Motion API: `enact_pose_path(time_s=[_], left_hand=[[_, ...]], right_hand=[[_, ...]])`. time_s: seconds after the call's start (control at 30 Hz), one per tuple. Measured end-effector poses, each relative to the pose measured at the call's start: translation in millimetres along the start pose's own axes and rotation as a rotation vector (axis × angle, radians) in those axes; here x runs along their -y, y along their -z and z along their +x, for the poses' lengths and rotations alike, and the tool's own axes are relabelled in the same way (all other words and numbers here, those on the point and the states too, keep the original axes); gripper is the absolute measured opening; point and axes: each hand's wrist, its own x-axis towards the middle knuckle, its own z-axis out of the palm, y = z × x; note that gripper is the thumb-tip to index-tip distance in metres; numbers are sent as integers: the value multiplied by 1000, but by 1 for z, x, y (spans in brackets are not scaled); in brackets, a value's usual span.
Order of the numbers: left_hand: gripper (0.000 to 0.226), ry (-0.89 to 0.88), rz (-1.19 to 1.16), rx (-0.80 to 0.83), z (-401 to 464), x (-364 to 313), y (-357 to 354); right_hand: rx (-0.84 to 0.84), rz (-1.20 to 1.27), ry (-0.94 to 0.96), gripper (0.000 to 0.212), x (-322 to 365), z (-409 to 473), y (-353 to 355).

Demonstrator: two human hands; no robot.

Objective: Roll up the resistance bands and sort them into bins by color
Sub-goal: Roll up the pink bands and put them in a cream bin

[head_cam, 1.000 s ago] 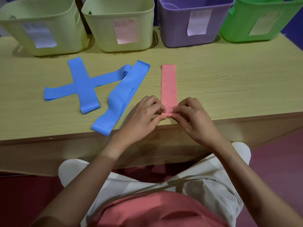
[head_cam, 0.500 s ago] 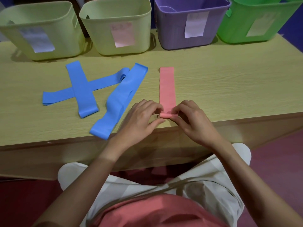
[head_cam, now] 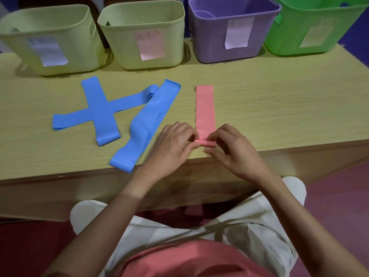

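Pink band (head_cam: 205, 110) pinched by both curled hands.

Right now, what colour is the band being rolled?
Pink, a plain salmon pink band, seen in the head view, its near end rolled.

A pale wood-grain table (head_cam: 279, 108) with a plain front panel spans the scene from left to right over a dark red floor (head_cam: 339, 196), and a deep blue wall (head_cam: 359, 31) shows at the far right.
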Motion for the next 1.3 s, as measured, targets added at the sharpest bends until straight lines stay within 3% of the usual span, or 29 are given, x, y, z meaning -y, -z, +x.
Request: enact_pose_path(time_s=[0.2, 0.4, 0.57, 0.8, 0.97, 1.17, 1.3], left_hand=[[12, 4, -28, 7, 2, 0, 1], [34, 25, -108, -5, 0, -3, 2], [17, 9, -93, 4, 0, 2, 1], [24, 15, -93, 3, -2, 1, 0], [14, 18, -82, 5, 0, 3, 0], [28, 38, -98, 32, 0, 1, 5], [13, 32, -81, 34, 2, 3, 4]], right_hand=[[-35, 5, 0, 17, 2, 1, -1], [-26, 21, -3, 17, 1, 2, 0], [-21, 22, 4, 21, 1, 2, 0], [-1, 27, 0, 25, 1, 1, 0], [-11, 35, -5, 16, 1, 3, -1], [-21, 32, 5, 18, 2, 4, -1], [-24, 15, 7, 22, 2, 3, -2]])
